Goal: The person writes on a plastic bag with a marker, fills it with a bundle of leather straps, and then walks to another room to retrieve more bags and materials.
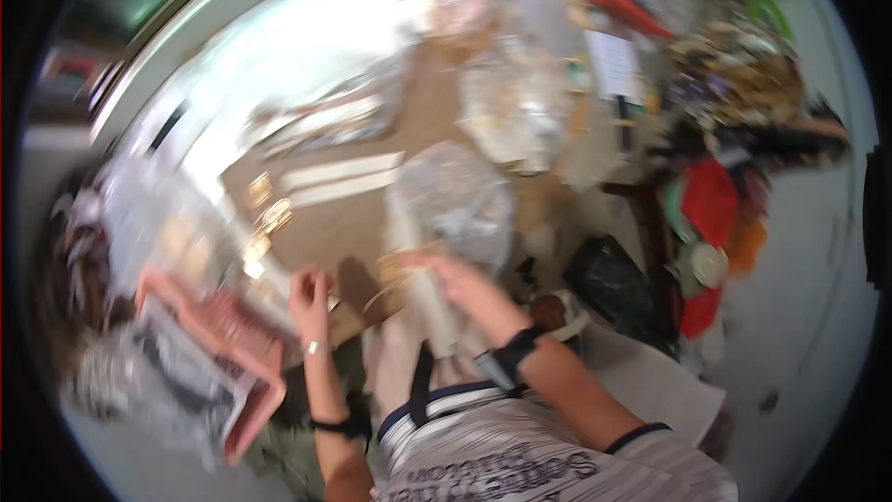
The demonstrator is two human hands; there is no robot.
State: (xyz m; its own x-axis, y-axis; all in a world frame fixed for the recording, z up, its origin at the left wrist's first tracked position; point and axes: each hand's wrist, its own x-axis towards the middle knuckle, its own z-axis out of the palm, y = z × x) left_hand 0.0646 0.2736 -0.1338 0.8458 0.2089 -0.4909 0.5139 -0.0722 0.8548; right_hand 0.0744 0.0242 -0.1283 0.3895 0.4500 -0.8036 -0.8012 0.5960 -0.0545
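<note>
Your right hand (452, 275) looks pinched on the tan piece (390, 271) at the counter's (344, 231) near edge, so I'd keep that grip light, but blur means I can't tell if your curled left hand (310, 299) holds anything.

Left hand (310, 297) upright, loosely curled; right hand (446, 274) slanted leftward; forearms (327, 390) well apart.
</note>
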